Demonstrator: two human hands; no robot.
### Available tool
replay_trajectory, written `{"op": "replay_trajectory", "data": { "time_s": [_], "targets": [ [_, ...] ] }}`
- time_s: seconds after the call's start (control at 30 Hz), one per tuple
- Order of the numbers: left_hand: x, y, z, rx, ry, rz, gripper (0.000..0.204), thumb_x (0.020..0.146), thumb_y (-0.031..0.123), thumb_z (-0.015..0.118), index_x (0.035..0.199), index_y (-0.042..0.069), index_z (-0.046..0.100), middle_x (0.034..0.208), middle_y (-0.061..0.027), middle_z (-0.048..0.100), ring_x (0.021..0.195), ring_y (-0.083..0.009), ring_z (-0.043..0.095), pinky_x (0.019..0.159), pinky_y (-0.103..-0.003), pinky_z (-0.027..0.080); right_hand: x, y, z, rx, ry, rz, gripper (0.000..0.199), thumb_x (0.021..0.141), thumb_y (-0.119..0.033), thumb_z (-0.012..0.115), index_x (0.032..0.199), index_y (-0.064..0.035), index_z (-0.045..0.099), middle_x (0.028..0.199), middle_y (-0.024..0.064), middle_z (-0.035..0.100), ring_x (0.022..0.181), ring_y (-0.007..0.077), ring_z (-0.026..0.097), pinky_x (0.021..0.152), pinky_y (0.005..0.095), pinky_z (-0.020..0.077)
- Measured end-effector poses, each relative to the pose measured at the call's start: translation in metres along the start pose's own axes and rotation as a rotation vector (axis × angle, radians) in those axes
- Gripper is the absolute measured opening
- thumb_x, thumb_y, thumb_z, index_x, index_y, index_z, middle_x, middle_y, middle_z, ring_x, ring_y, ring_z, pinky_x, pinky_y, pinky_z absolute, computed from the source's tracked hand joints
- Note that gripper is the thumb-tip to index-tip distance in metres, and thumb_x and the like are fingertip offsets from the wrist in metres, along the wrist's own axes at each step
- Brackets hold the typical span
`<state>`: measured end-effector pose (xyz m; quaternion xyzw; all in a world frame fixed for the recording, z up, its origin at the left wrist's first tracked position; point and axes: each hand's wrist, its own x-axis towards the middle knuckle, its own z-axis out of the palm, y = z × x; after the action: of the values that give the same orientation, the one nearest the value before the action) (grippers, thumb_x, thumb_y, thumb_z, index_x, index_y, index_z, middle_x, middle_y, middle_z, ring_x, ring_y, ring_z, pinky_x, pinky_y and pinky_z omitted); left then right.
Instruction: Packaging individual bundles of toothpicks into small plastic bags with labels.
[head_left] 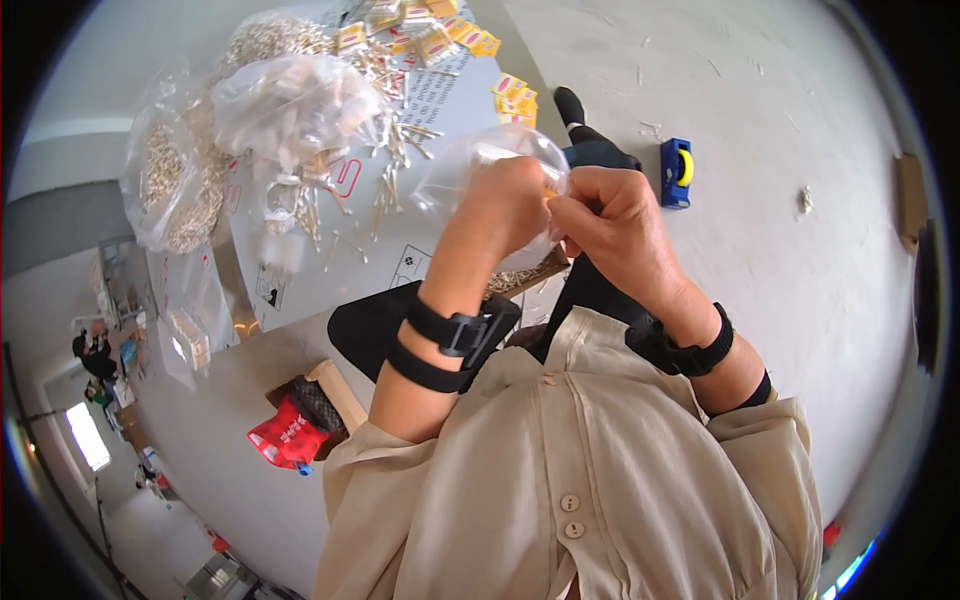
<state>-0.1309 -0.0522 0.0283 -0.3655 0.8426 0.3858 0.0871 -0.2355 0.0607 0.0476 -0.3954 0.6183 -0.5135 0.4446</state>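
Just above your shirt (590, 470), your left hand (510, 205) and right hand (610, 225) both pinch a clear bag (470, 165), held near the table (450, 100).

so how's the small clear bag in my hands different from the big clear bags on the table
The small clear bag is held up between the left hand and right hand; the big clear bags lie on the table. The small one looks nearly empty, the big ones bulge with pale pieces. Both are transparent plastic.
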Motion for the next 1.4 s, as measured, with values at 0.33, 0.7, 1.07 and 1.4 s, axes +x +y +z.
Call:
{"op": "replay_trajectory", "data": {
  "time_s": [0.33,0.7,1.07,1.4],
  "targets": [
    [-0.066,-0.035,-0.074,-0.464,0.481,0.014,0.009,0.082,0.006,0.059,0.083,-0.002,0.062,0.064,-0.0127,0.061,0.052,-0.0198,0.057,0.054,-0.031,0.046,0.006,-0.005,-0.013,0.089,0.029,0.151,0.023,0.085,-0.007,0.058,0.064,0.002,0.054,0.059,0.0016,0.057,0.05,0.0041,0.052,0.046,0.0206,0.0397],
    [0.04,-0.319,-0.058,0.245,0.934,-0.583,0.032,0.074,0.022,0.071,0.095,-0.002,0.065,0.106,-0.0253,0.061,0.112,-0.0418,0.051,0.094,-0.046,0.043,0.006,-0.012,-0.015,0.091,0.066,0.247,0.019,0.081,-0.002,0.059,0.063,0.0,0.054,0.06,0.0027,0.059,0.051,0.0045,0.051,0.046,0.0203,0.04],
    [-0.025,-0.223,-0.079,-0.455,0.687,-0.386,0.022,0.082,0.01,0.066,0.1,0.0,0.063,0.08,-0.0042,0.064,0.064,-0.0098,0.055,0.053,-0.023,0.043,0.006,-0.004,-0.017,0.036,0.109,0.186,0.018,0.079,-0.002,0.06,0.063,-0.0018,0.051,0.059,-0.0001,0.056,0.051,0.0029,0.049,0.048,0.0192,0.0387],
    [-0.081,-0.005,-0.092,0.044,0.317,0.461,0.015,0.078,0.001,0.058,0.093,-0.002,0.06,0.089,-0.0149,0.057,0.084,-0.0289,0.058,0.07,-0.036,0.047,0.003,-0.008,-0.008,0.104,0.074,0.079,0.009,0.078,0.0,0.059,0.08,0.001,0.05,0.071,-0.0006,0.055,0.065,0.0021,0.049,0.057,0.0196,0.0415]
  ]
}}
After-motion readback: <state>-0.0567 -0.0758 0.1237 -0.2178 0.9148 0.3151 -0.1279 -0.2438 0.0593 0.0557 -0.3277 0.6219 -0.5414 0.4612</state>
